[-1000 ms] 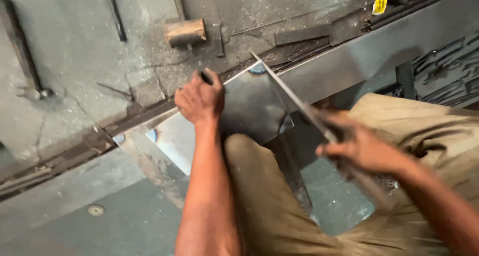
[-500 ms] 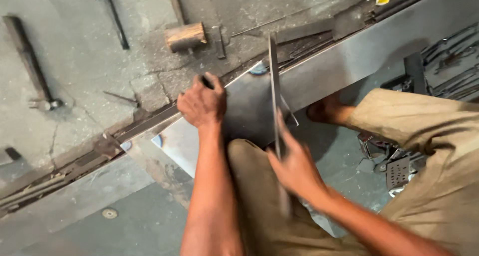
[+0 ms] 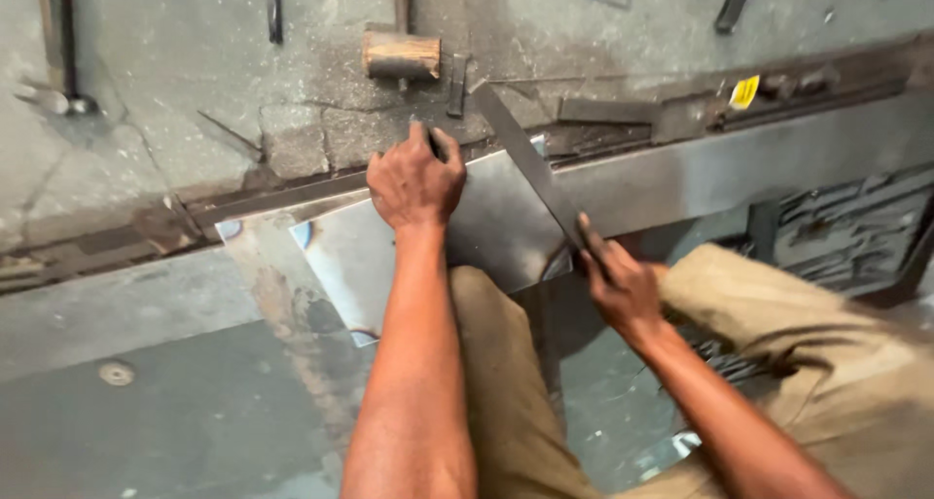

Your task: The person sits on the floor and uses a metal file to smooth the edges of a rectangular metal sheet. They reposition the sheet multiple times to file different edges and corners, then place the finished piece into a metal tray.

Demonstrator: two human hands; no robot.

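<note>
A shiny metal sheet [image 3: 486, 231] is seen lying flat across the cracked concrete floor [image 3: 175, 129], its far edge resting against a dark steel rail [image 3: 292, 196] that runs from left to right. The left hand [image 3: 416, 180] is pressed on the sheet near that far edge, knuckles up, with the fingers [image 3: 420, 141] curled shut around a small dark object whose kind cannot be told. A long flat steel straightedge [image 3: 530, 166] is laid slantwise over the sheet, one end reaching past the rail towards the upper left, the other end gripped by the right hand [image 3: 615, 285] at the sheet's right edge; the fingers [image 3: 589, 241] of that hand are wrapped closed around the bar, the thumb laid along it. The two hands are held near each other, the straightedge between them. Knees in tan trousers [image 3: 506, 382] are seen below the sheet, under the forearms. Beyond the rail, a wooden mallet head [image 3: 401, 55] is set on the floor just beside a small dark metal piece [image 3: 456, 83]. A hammer [image 3: 58, 61] is lying at the far left, well apart from the sheet. A yellow tag [image 3: 744, 92] is seen on the rail to the right, and a long grey steel plate [image 3: 759, 163] extends rightwards from the sheet.
</note>
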